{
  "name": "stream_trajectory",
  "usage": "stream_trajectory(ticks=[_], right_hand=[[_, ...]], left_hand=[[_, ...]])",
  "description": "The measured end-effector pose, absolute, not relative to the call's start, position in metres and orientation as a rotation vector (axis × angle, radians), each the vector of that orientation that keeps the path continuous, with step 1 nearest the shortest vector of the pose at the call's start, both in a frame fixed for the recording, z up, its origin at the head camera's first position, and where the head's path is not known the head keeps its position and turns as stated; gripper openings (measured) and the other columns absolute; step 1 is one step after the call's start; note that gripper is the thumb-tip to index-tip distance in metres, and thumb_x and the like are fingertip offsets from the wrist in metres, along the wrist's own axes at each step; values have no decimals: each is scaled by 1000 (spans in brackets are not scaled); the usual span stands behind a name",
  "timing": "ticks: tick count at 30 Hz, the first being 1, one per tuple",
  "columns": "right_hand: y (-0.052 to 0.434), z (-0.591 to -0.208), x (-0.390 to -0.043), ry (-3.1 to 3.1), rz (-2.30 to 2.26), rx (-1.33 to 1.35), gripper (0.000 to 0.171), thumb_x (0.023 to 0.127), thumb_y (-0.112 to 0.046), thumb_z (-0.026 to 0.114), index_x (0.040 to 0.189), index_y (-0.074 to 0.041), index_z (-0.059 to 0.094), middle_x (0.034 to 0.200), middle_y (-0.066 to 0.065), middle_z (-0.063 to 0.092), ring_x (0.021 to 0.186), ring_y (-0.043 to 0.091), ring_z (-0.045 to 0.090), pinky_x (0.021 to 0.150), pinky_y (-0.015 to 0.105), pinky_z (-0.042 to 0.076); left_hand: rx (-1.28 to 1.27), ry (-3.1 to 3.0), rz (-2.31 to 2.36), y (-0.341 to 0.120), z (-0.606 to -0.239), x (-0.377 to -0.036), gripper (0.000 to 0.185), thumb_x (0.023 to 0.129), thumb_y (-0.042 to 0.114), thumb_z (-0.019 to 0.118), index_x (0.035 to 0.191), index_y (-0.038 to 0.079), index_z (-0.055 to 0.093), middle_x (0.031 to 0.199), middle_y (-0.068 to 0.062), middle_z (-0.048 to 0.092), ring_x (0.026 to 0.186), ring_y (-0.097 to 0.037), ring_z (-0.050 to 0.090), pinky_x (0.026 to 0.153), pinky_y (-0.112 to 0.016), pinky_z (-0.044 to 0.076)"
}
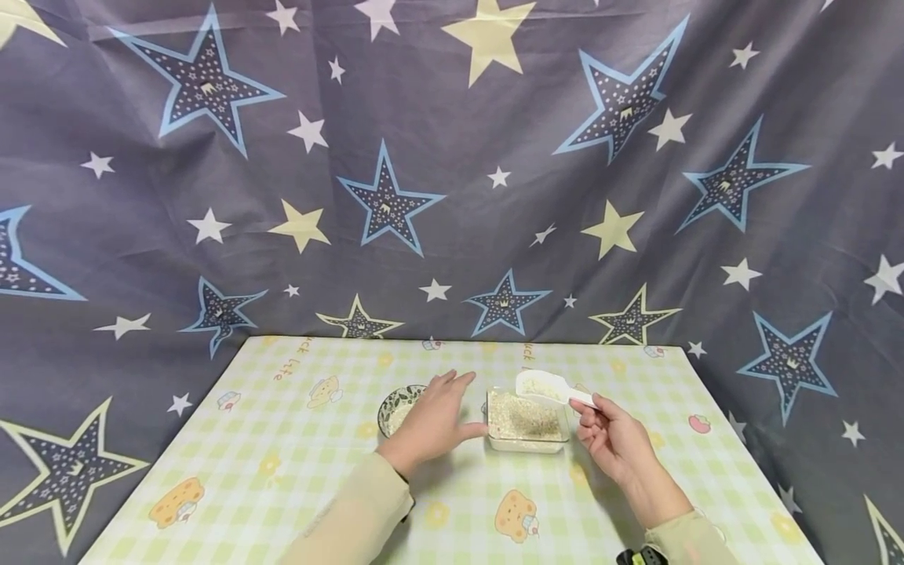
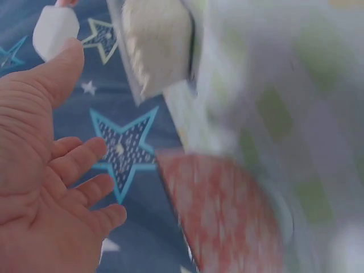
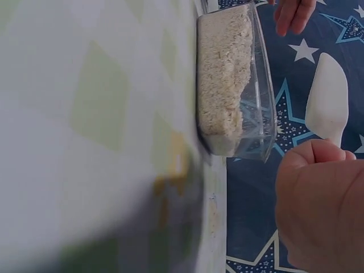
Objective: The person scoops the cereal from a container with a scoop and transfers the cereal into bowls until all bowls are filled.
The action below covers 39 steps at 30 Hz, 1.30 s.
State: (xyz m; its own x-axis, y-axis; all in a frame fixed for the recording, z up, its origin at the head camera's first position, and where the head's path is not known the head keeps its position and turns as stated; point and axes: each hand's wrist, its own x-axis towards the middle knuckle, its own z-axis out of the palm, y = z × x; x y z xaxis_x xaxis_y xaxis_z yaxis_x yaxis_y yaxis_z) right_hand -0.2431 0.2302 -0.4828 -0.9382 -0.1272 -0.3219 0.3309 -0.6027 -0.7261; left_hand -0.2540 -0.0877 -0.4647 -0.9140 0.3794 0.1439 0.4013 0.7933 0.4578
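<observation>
Hands [image 1: 431, 420] flank container [image 1: 526, 424], scoop [image 1: 547, 388] lifted.

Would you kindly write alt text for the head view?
A right hand holds a white scoop above a clear container of grain, while the open left hand rests beside it, partly covering a small bowl on a checked tablecloth.
</observation>
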Motion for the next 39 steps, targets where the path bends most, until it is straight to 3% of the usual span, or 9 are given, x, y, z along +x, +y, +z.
stream_trajectory(ticks=[11,16,22,26,30,35,39], right_hand=[[212,-467,-247,1274,-2548,262,46,118,-24,35,103,1,71,75,-6,56,65,0,49,58,11,43],[194,-463,-251,1294,-2547,256,44,118,-22,37,102,1,70,75,-5,59,64,-1,51,56,11,45],[168,-459,-255,1363,-2526,215,33,118,-20,37,125,6,56,77,-5,62,64,-2,51,56,10,45],[155,-460,-258,1375,-2509,196,30,118,-20,35,135,3,44,81,-5,64,64,-3,50,56,8,45],[144,-461,-258,1378,-2495,176,19,117,-18,35,134,-9,36,85,-4,68,64,-4,51,56,7,45],[133,-464,-258,1397,-2468,151,27,117,-19,36,143,-15,29,89,-2,70,63,-3,51,54,7,43],[125,-467,-259,1418,-2457,135,20,116,-20,39,134,-13,33,88,-3,69,64,-3,52,55,8,45]], left_hand=[[-473,-2899,-879,-156,-457,-238,105,86,52,88,168,14,35,172,-12,40,165,-39,26,133,-62,28],[-424,-2906,-888,-178,-470,-236,111,83,55,89,167,9,34,171,-18,40,163,-43,27,130,-67,29],[-376,-2911,-892,-192,-484,-233,113,82,57,88,166,4,34,168,-23,42,161,-48,30,128,-70,31],[-346,-2916,-907,-195,-489,-232,110,83,56,88,166,5,35,168,-24,41,161,-48,29,127,-70,31],[-337,-2926,-904,-196,-492,-231,109,84,58,87,165,6,36,168,-24,42,160,-48,30,128,-70,31],[-327,-2930,-904,-198,-498,-232,109,84,60,85,165,6,37,168,-23,42,160,-48,31,128,-70,32],[-327,-2927,-923,-197,-499,-232,108,85,60,85,165,6,37,168,-23,42,161,-47,30,128,-69,32]])
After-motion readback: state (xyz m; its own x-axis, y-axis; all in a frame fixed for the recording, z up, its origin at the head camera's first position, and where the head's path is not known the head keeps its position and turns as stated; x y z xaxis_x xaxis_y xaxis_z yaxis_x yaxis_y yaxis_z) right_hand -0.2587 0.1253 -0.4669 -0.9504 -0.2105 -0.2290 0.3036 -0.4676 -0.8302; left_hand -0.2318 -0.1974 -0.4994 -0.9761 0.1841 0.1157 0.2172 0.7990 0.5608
